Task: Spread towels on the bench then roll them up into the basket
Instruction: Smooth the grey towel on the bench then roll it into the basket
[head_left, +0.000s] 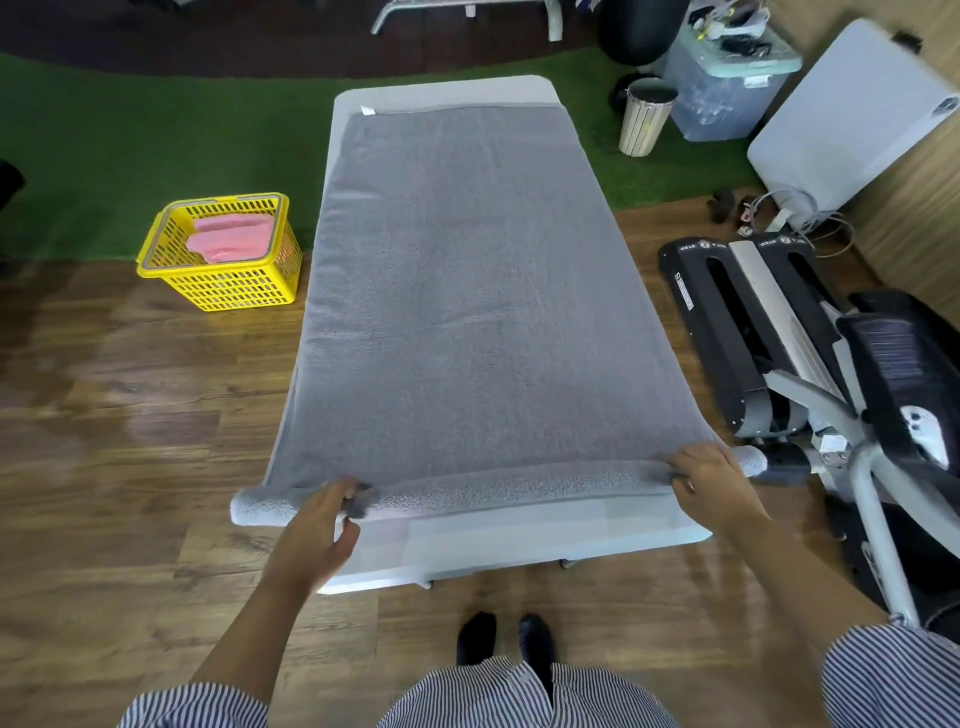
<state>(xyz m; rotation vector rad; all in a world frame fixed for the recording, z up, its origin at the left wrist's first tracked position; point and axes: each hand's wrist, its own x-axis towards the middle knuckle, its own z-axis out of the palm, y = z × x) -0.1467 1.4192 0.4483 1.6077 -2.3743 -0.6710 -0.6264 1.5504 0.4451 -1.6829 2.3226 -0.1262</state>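
Both hands, left (324, 519) and right (714, 480), grip the towel's (467, 291) rolled near edge (barely started), so uneven pushing could skew the roll.

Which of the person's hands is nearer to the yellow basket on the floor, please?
Left. The left hand grips the gray towel's rolled edge on the side nearer the yellow basket; the right hand holds the opposite end.

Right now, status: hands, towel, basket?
Left hand and right hand both gripping the towel roll at the bench near end. Most of it still flat. Basket holds pink towel. Nothing in the way.
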